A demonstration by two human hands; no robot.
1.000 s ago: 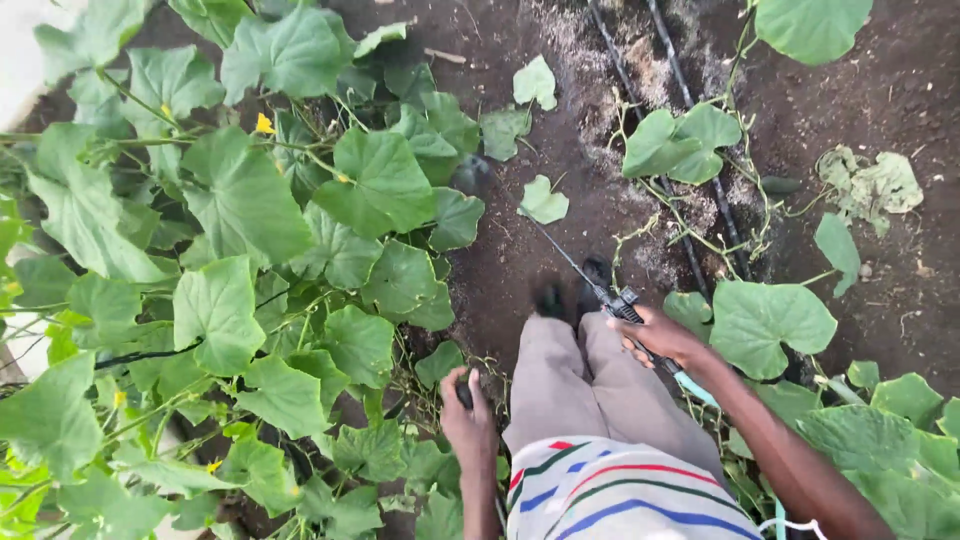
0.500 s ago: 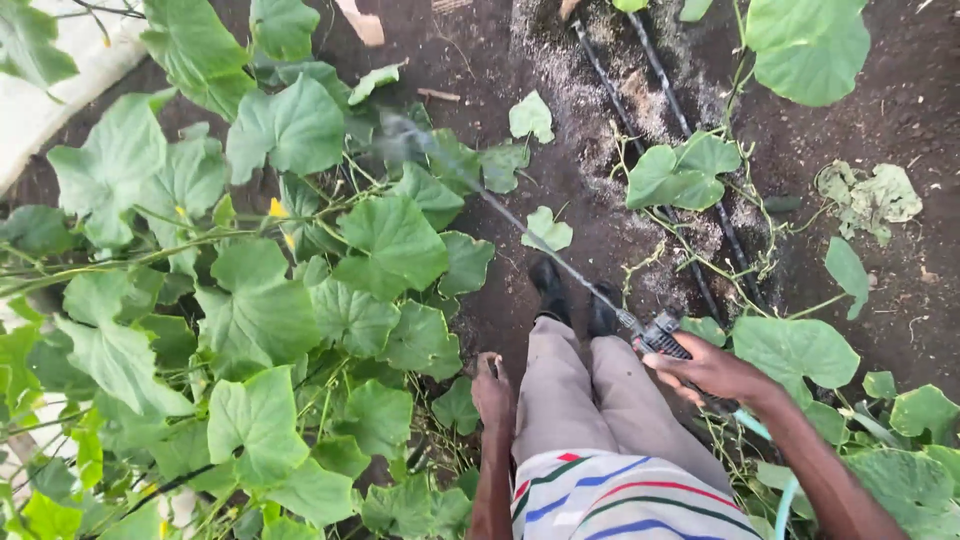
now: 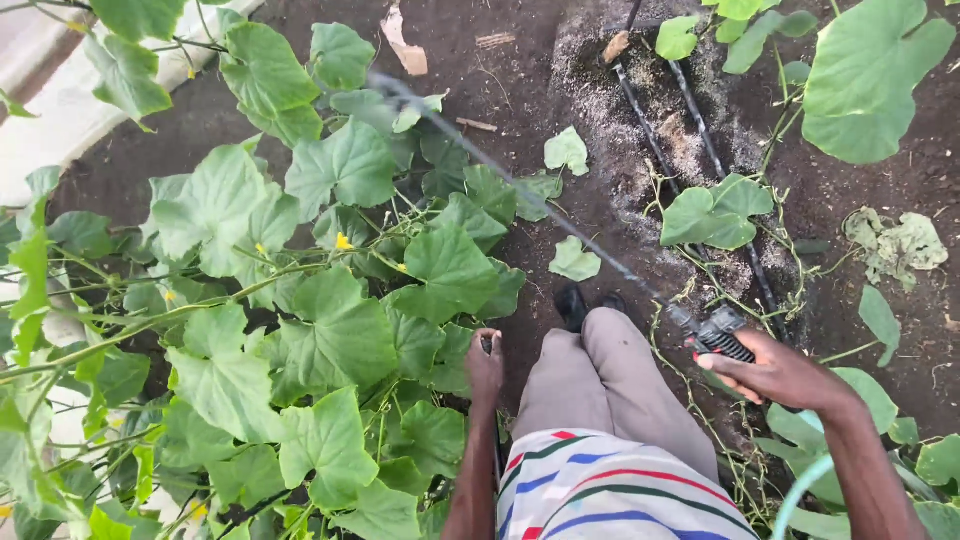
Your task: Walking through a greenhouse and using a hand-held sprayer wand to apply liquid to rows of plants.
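A: The spray lance (image 3: 540, 205) is running long and thin from the lower right up to the upper left, its tip blurring over the leafy vines (image 3: 300, 300). The right hand (image 3: 775, 372) is clamping its fingers round the black handle (image 3: 728, 338) at the lower right.

B: And against half a second ago?

A: The lance is reaching further up and left across the leaves now, and the view is tilting so more bare soil (image 3: 520, 60) is showing at the top.

B: The other hand?

A: The left hand (image 3: 486, 365) is hanging beside the grey trousers (image 3: 600, 385), fingers curled together round something small and dark; I cannot tell what it is. It is sitting higher along the leg than before.

B: Around them?

A: Black drip hoses (image 3: 690, 120) are lying on the soil at the upper right, a green hose (image 3: 800, 490) is curving under the right forearm, and small yellow flowers (image 3: 343, 242) are showing among the leaves.
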